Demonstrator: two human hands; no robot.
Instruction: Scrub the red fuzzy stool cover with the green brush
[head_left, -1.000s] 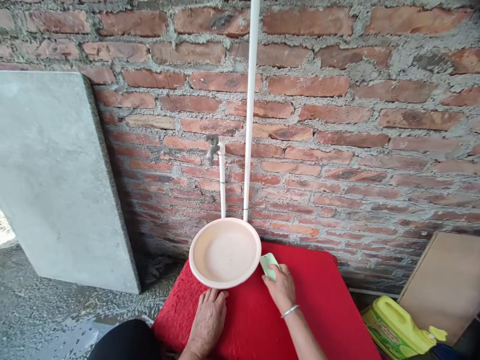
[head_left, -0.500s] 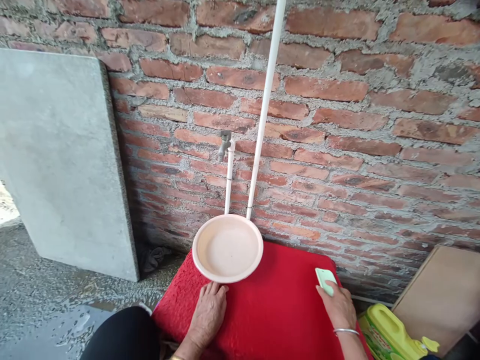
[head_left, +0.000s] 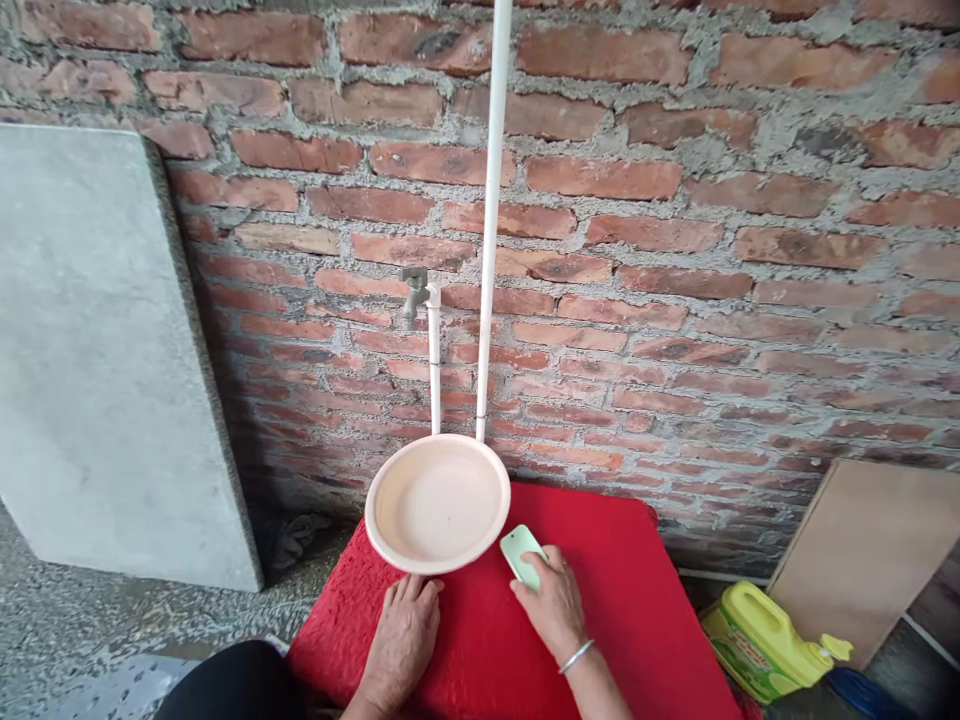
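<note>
My right hand (head_left: 553,600) grips a pale green scrub brush (head_left: 523,553) by its sides, just to the right of the basin and over the red cloth (head_left: 600,570). The brush has rounded corners and a small hole near one end; its underside is hidden. A pale pink plastic basin (head_left: 439,505) rests at the far left of the cloth-covered surface. Close to the basin's front rim, my left hand (head_left: 401,630) lies on the cloth, palm down, with its fingers stretched forward. Whether the fingertips touch the basin is not clear.
Behind the basin, a tap (head_left: 415,292) on a white pipe stands before a brick wall (head_left: 637,180). A grey slab (head_left: 97,350) leans at left above wet floor. To the right are a yellow jug (head_left: 765,645) and a brown board (head_left: 862,550).
My right hand has brought the brush leftward across the red cloth, close to the basin. My left hand stays near the basin's front rim. The view has turned slightly to the right.
</note>
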